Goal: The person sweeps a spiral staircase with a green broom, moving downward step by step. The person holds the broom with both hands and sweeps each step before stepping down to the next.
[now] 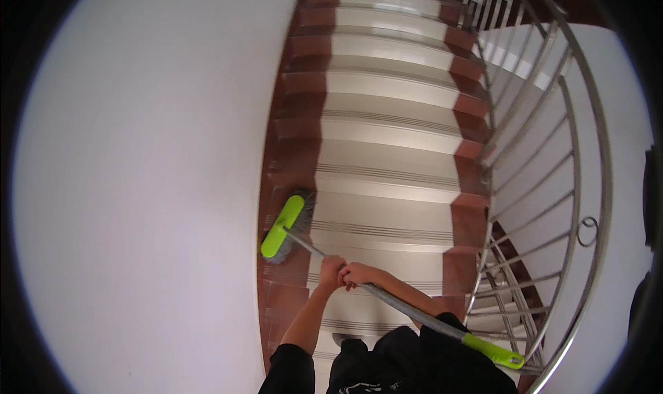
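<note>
Both of my hands are closed around the grey pole of a push broom (283,226), close together near the middle of the picture. My left hand (330,270) is at the left, nearer the broom head, and my right hand (356,275) grips the pole just beside it. The lime-green head with grey bristles rests tilted on the dark red edge of the stairs, against the white wall. The pole slants down to the right past my body and ends in a lime-green grip with a hanging hole.
Cream stair treads (383,210) with grooved edges and red-brown borders run up the picture. A white wall (155,187) stands at the left. A curved metal railing (603,150) with slanting bars follows the right side. More steps show through its bars at lower right.
</note>
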